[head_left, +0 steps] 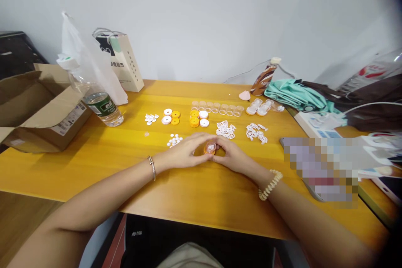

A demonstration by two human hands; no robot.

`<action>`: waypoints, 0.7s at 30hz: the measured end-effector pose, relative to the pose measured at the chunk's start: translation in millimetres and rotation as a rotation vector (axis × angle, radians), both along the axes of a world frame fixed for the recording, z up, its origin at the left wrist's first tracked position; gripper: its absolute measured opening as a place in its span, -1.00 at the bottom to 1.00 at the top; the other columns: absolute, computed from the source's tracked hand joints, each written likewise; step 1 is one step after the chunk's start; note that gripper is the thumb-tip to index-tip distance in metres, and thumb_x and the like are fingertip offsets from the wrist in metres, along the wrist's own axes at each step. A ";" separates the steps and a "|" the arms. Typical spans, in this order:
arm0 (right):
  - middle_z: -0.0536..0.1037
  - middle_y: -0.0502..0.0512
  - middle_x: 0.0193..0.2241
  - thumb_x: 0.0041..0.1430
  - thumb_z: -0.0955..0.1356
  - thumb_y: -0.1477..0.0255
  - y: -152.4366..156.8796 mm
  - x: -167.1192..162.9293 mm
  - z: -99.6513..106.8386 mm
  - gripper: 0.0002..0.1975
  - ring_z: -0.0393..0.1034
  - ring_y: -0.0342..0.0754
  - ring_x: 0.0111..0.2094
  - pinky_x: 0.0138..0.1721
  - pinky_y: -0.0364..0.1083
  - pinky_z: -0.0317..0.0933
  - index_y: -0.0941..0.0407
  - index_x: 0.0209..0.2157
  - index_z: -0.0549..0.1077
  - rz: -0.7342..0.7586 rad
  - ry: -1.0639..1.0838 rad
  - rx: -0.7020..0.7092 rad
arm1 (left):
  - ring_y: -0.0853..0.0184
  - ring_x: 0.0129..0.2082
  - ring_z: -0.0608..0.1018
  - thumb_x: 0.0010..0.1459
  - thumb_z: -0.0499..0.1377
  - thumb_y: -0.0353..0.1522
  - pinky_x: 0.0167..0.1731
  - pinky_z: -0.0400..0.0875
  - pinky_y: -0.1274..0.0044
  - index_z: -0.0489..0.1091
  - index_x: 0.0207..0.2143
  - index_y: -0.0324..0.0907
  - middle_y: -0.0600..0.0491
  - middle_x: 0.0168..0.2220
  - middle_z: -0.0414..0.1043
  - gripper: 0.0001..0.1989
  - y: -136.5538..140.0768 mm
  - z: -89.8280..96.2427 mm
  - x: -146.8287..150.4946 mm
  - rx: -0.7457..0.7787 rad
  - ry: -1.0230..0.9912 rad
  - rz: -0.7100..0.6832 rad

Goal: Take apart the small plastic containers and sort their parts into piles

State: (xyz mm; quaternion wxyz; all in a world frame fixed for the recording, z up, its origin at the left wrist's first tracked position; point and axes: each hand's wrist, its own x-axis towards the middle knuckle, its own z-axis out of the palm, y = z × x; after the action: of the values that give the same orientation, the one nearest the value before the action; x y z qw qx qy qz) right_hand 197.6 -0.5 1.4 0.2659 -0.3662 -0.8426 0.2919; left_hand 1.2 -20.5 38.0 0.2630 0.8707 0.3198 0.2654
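Note:
Between my hands is a small clear plastic cup on an orange base (210, 148), with something whitish inside that is too small to name. My left hand (191, 150) curves round its left side, thumb in front and fingers behind. From the right, my right hand (231, 155) closes on it with the fingertips. Just beyond lie white openwork plastic pieces (225, 130) and, further right, a second group of white pieces (256, 132). White button-like parts (174, 140) lie near my left hand. Behind them stand orange and white discs (194, 121) and a row of clear cups (216, 108).
On the left are an open cardboard box (56, 117), a water bottle (105, 109) and a paper bag (125, 65). A brown drink bottle (265, 77), teal cloth (298, 94) and a blurred-out phone-like object (314, 171) lie right on the wooden table (176, 197).

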 end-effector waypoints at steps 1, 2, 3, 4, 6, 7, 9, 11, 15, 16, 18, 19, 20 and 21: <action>0.39 0.07 -0.38 0.02 0.35 0.36 0.0 -0.5 -0.2 -0.84 0.26 -0.09 -0.36 -0.30 -0.07 0.20 0.14 -0.36 0.34 -0.003 0.003 0.002 | 0.30 -0.01 0.34 0.13 0.06 -0.37 -0.01 0.21 0.42 0.19 0.03 -0.08 -0.01 0.01 0.29 -0.63 -0.4 0.1 1.6 0.003 -0.005 -0.028; 0.39 0.06 -0.40 0.01 0.35 0.35 -0.1 -0.9 -0.7 -0.83 0.26 -0.09 -0.37 -0.32 -0.08 0.20 0.14 -0.36 0.35 -0.010 0.003 0.007 | 0.33 -0.04 0.37 0.15 0.04 -0.39 -0.03 0.23 0.44 0.22 0.00 -0.08 0.01 -0.02 0.32 -0.66 -0.5 -0.9 3.3 0.003 -0.010 -0.031; 0.38 0.05 -0.42 0.00 0.36 0.34 -0.2 -1.4 -1.2 -0.82 0.26 -0.10 -0.38 -0.33 -0.09 0.19 0.14 -0.37 0.34 -0.021 0.000 0.015 | 0.35 -0.09 0.40 0.15 0.04 -0.39 -0.07 0.26 0.46 0.26 -0.04 -0.09 0.03 -0.08 0.36 -0.70 -0.6 -2.6 5.0 0.004 -0.021 -0.004; 0.37 0.04 -0.43 -0.01 0.37 0.34 -0.4 -1.9 -1.8 -0.82 0.25 -0.10 -0.39 -0.35 -0.09 0.18 0.14 -0.39 0.34 -0.034 -0.004 0.024 | 0.37 -0.16 0.43 0.14 0.06 -0.38 -0.12 0.29 0.48 0.30 -0.10 -0.12 0.04 -0.15 0.40 -0.76 -0.5 -4.8 6.7 0.003 -0.036 0.050; 0.36 0.02 -0.45 -0.02 0.37 0.36 -0.8 -2.7 -3.1 -0.84 0.24 -0.11 -0.41 -0.37 -0.11 0.17 0.14 -0.43 0.32 -0.056 -0.014 0.040 | 0.38 -0.27 0.44 0.09 0.13 -0.31 -0.23 0.32 0.51 0.33 -0.23 -0.17 0.05 -0.27 0.41 -0.82 -0.6 -9.2 9.7 0.000 -0.080 0.181; 0.35 0.01 -0.46 -0.02 0.37 0.37 -1.1 -3.0 -3.7 -0.84 0.24 -0.12 -0.42 -0.37 -0.12 0.16 0.14 -0.44 0.31 -0.067 -0.017 0.046 | 0.39 -0.31 0.44 0.06 0.16 -0.28 -0.27 0.33 0.52 0.33 -0.28 -0.19 0.05 -0.31 0.41 -0.81 -0.8 -10.9 10.9 -0.006 -0.101 0.229; 0.34 0.00 -0.46 -0.03 0.37 0.34 -1.7 -3.5 -4.4 -0.81 0.23 -0.12 -0.42 -0.37 -0.12 0.16 0.14 -0.44 0.31 -0.077 -0.019 0.050 | 0.40 -0.34 0.43 0.03 0.18 -0.26 -0.31 0.33 0.54 0.31 -0.32 -0.20 0.06 -0.34 0.40 -0.79 -1.1 -11.8 12.1 -0.014 -0.145 0.268; 0.34 0.00 -0.46 -0.03 0.38 0.29 -2.0 -3.7 -4.7 -0.78 0.23 -0.13 -0.42 -0.37 -0.12 0.16 0.13 -0.42 0.31 -0.084 -0.021 0.046 | 0.41 -0.33 0.43 0.04 0.17 -0.26 -0.31 0.33 0.56 0.31 -0.30 -0.19 0.07 -0.34 0.40 -0.79 0.4 -8.7 10.3 0.005 -0.191 0.273; 0.35 0.01 -0.44 -0.02 0.38 0.28 -2.0 -4.0 -4.7 -0.77 0.24 -0.12 -0.40 -0.34 -0.12 0.17 0.13 -0.39 0.32 -0.105 -0.020 0.035 | 0.40 -0.27 0.45 0.06 0.15 -0.27 -0.26 0.33 0.57 0.30 -0.23 -0.19 0.04 -0.27 0.42 -0.76 21.2 7.2 -8.3 0.117 -0.265 0.404; 0.36 0.01 -0.44 -0.02 0.38 0.28 -1.9 -4.2 -4.6 -0.77 0.25 -0.12 -0.40 -0.33 -0.12 0.17 0.13 -0.39 0.33 -0.106 -0.021 0.030 | 0.40 -0.25 0.45 0.07 0.14 -0.27 -0.23 0.33 0.56 0.30 -0.21 -0.20 0.03 -0.24 0.41 -0.76 31.8 11.2 -15.6 0.133 -0.258 0.449; 0.36 0.03 -0.42 -0.01 0.37 0.27 -1.8 -4.3 -4.3 -0.77 0.26 -0.11 -0.38 -0.32 -0.11 0.17 0.13 -0.38 0.34 -0.102 -0.031 0.026 | 0.39 -0.24 0.46 0.06 0.14 -0.29 -0.24 0.35 0.55 0.28 -0.17 -0.20 0.02 -0.21 0.41 -0.72 58.9 16.5 -30.8 0.154 -0.233 0.525; 0.37 0.03 -0.42 -0.01 0.37 0.27 -1.7 -4.4 -4.2 -0.77 0.26 -0.11 -0.38 -0.32 -0.11 0.18 0.13 -0.38 0.34 -0.099 -0.034 0.029 | 0.37 -0.25 0.46 0.04 0.15 -0.31 -0.25 0.36 0.55 0.27 -0.17 -0.21 0.00 -0.21 0.40 -0.71 74.1 17.5 -37.7 0.159 -0.212 0.568; 0.37 0.04 -0.41 0.00 0.36 0.27 -1.8 -4.3 -4.0 -0.77 0.26 -0.10 -0.38 -0.32 -0.10 0.18 0.13 -0.37 0.35 -0.096 -0.034 0.036 | 0.36 -0.24 0.46 0.03 0.15 -0.33 -0.24 0.36 0.53 0.27 -0.18 -0.22 -0.01 -0.21 0.40 -0.72 89.5 17.2 -43.5 0.160 -0.177 0.609; 0.37 0.04 -0.40 0.01 0.36 0.27 -1.9 -4.2 -3.8 -0.78 0.26 -0.10 -0.37 -0.31 -0.10 0.18 0.12 -0.36 0.36 -0.092 -0.030 0.045 | 0.35 -0.23 0.46 0.01 0.15 -0.36 -0.20 0.35 0.51 0.27 -0.17 -0.22 -0.01 -0.21 0.40 -0.71 104.3 15.9 -47.9 0.153 -0.122 0.617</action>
State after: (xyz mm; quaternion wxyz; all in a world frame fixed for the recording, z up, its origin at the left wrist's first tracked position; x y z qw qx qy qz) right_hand 193.4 -2.4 -2.4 0.2747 -0.4029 -0.8351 0.2547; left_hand -46.8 83.9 53.9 0.1226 0.7323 0.5317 0.4074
